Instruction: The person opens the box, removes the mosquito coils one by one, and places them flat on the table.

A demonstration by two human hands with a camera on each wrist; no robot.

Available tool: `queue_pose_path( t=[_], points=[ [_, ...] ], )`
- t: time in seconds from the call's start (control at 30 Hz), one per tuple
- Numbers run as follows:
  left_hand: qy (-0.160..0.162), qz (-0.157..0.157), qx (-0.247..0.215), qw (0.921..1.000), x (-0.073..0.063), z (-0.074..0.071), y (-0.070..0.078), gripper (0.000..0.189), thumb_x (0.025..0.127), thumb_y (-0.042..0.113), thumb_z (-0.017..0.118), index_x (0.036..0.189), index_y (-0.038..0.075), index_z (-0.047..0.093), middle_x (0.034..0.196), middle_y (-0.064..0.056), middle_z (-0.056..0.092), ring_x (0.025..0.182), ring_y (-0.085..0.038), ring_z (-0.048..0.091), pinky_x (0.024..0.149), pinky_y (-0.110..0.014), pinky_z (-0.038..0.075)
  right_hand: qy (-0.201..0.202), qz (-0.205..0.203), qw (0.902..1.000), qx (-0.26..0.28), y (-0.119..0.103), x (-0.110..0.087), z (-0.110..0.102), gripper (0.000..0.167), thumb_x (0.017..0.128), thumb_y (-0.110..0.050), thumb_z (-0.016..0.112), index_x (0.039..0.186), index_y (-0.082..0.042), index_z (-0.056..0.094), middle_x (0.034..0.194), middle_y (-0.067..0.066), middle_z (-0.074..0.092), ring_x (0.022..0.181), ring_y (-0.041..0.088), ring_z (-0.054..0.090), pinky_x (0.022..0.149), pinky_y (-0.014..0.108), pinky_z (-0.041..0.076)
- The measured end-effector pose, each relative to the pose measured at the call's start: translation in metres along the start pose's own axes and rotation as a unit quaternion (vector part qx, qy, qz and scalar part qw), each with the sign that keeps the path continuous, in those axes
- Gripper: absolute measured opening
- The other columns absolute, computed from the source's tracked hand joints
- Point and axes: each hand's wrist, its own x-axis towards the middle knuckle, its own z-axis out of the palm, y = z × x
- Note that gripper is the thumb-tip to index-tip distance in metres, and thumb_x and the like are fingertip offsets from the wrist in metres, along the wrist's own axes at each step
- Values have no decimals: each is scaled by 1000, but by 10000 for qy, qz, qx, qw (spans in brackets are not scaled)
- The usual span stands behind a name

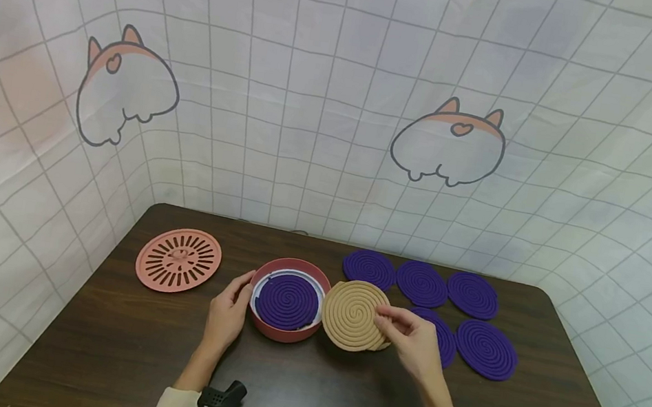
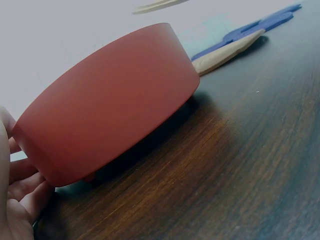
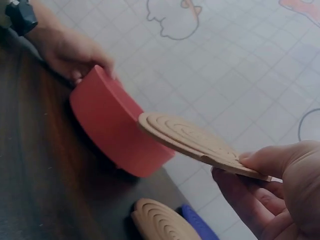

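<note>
My left hand (image 1: 227, 311) grips the left side of a round red mosquito coil box (image 1: 276, 334), thumb at the rim and fingers along its wall. Inside the box, on a pale lining, lies a purple mosquito coil (image 1: 287, 302). My right hand (image 1: 413, 341) pinches the right edge of a tan mosquito coil (image 1: 350, 315) between thumb and fingers. In the right wrist view this coil is held raised, its far edge overlapping the box. Beneath it on the table is another tan coil (image 3: 167, 222), mostly hidden in the head view.
A pink slotted lid (image 1: 180, 261) lies at the left of the dark wooden table (image 1: 299, 394). Several purple coils (image 1: 472, 295) are spread at the back right. A white gridded cloth (image 1: 317, 91) hangs behind the table.
</note>
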Motion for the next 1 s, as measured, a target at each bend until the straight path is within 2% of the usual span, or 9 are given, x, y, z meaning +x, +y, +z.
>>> queue_pose_path(
  t=[0.4,0.77,1.0],
  points=[
    [-113,-55,10,9999,0,-2,2,35,105,28,52,137,18,63,139,-7,64,132,-26,58,110,-49,46,-91,11,9990,442,9,-18,7,25,90,-13,74,109,3,73,98,21,75,76,-2,67,67,16,57],
    [-59,-8,33,10000,0,-1,0,35,104,28,52,136,20,64,138,-6,65,132,-25,58,110,-49,45,-25,90,9995,292,14,-32,6,23,89,-14,75,108,-1,75,94,16,76,72,-2,65,65,16,55],
    [-142,-138,5,9998,1,-2,1,36,105,29,51,137,19,62,140,-7,63,134,-26,56,112,-49,44,30,166,9996,247,20,-40,3,23,89,-13,76,108,0,75,97,16,76,74,-3,65,65,16,55]
  ],
)
